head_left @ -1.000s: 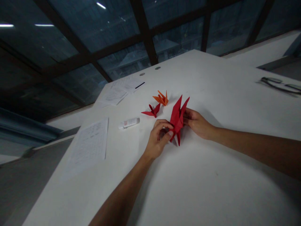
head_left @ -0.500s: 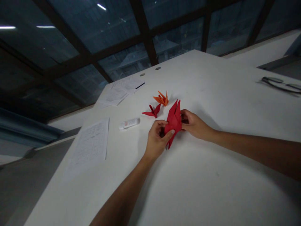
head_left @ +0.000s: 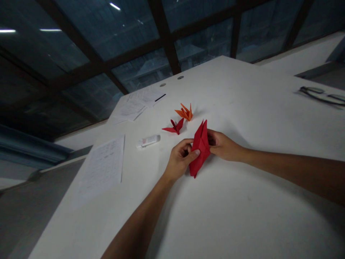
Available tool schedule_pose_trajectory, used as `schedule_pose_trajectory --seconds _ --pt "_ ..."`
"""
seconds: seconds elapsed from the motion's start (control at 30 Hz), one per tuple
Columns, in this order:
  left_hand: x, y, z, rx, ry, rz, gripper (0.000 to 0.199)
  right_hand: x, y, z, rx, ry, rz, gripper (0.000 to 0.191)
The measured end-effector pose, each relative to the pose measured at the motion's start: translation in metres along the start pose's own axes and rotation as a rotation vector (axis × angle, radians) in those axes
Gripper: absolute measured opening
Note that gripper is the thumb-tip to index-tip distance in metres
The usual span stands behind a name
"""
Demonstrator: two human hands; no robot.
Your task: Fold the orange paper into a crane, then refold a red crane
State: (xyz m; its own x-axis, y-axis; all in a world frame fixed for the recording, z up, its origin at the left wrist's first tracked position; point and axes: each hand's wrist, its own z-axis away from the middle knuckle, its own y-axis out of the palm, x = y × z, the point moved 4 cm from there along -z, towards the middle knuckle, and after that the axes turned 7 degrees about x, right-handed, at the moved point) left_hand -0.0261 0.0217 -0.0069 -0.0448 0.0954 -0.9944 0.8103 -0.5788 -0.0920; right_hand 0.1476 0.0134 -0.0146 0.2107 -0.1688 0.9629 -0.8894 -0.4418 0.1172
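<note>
Between my hands is a folded red origami paper [head_left: 199, 153], held just above the white table, its two narrow points facing away from me. My left hand [head_left: 181, 158] pinches its left side, thumb lying on the front face and fingers behind. At the right edge my right hand [head_left: 222, 144] grips the paper; its fingertips are partly hidden behind it. Beyond the hands stand a small red paper crane [head_left: 175, 127] and an orange paper crane [head_left: 185, 113], close together.
A white glue tube [head_left: 148, 141] lies left of the cranes. Printed sheets rest at the table's left edge [head_left: 104, 165] and far corner [head_left: 137, 104]. Eyeglasses [head_left: 322, 94] lie at the far right. Dark windows [head_left: 140, 32] rise behind the white table [head_left: 250, 219].
The red paper has turned in my hands: its far points sit lower and closer together, and its near end shows broader. Both hands keep nearly the same place.
</note>
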Motion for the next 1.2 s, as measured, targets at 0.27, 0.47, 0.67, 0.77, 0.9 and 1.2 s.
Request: schedule_pose_trajectory --seconds 0.27,0.47,0.67,0.77,0.9,1.2 --pt "0.001 -0.007 0.001 -0.004 -0.012 0.170 0.031 0.000 0.002 0.004 0.061 0.085 -0.002 0.023" --pt "-0.004 -0.003 0.002 0.121 -0.048 0.209 0.028 0.002 0.003 0.005 0.129 0.111 -0.023 0.021" --pt "-0.002 -0.004 0.001 0.151 -0.037 0.185 0.025 0.003 0.007 0.005 0.166 0.087 0.023 0.014" --pt "-0.001 -0.003 -0.001 0.125 -0.007 0.170 0.030 0.003 0.005 0.004 0.129 0.083 0.009 0.016" --pt "0.000 -0.003 -0.002 0.095 -0.010 0.138 0.035 0.002 0.005 0.003 0.119 0.109 -0.023 0.014" --pt "0.004 -0.009 -0.003 -0.006 -0.009 0.087 0.037 -0.009 0.005 0.002 0.067 0.135 -0.015 0.021"
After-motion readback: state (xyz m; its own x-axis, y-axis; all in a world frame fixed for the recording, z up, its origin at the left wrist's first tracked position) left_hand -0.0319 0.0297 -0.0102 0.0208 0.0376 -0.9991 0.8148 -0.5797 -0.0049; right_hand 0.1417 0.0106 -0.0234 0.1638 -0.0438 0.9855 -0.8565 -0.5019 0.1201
